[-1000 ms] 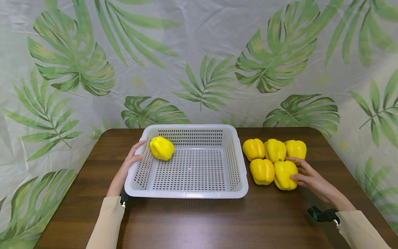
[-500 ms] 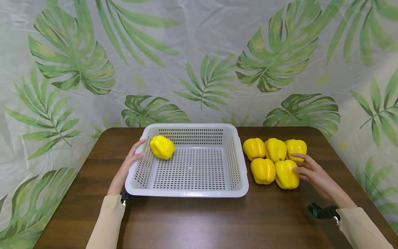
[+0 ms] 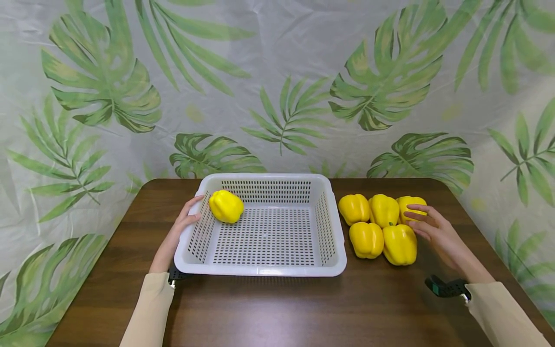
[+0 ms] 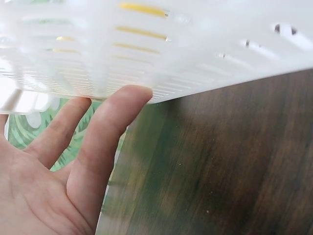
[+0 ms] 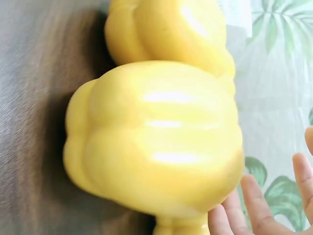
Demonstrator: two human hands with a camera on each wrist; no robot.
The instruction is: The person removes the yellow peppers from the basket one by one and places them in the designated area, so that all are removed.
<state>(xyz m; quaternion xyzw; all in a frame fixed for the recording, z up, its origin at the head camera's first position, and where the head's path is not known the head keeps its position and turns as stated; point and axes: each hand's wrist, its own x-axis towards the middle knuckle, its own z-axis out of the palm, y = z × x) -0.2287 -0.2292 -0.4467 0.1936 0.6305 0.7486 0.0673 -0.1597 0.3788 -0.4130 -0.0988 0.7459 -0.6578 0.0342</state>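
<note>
My left hand (image 3: 178, 230) touches the left side of a white perforated plastic basket (image 3: 260, 271), its fingertips at the rim. In the left wrist view its thumb (image 4: 100, 137) lies against the basket's outer wall. One yellow bell pepper (image 3: 226, 206) lies inside at the left. On the right, my right hand (image 3: 441, 232), fingers spread, reaches over the gap between the front right bell pepper (image 3: 400, 246) and the back right bell pepper (image 3: 411, 205), overlapping the latter. In the right wrist view, a large bell pepper (image 5: 161, 137) fills the middle, the fingers beside it holding nothing.
Three more yellow bell peppers, the back left one (image 3: 354, 209), the back middle one (image 3: 384, 210) and the front left one (image 3: 366, 240), cluster right of the basket. All stand on a dark wooden table (image 3: 282, 313). A leaf-patterned curtain (image 3: 286, 96) hangs behind it.
My right hand has drawn off the front right bell pepper and shifted up and back, toward the back right one. The left hand and the basket stay put.
</note>
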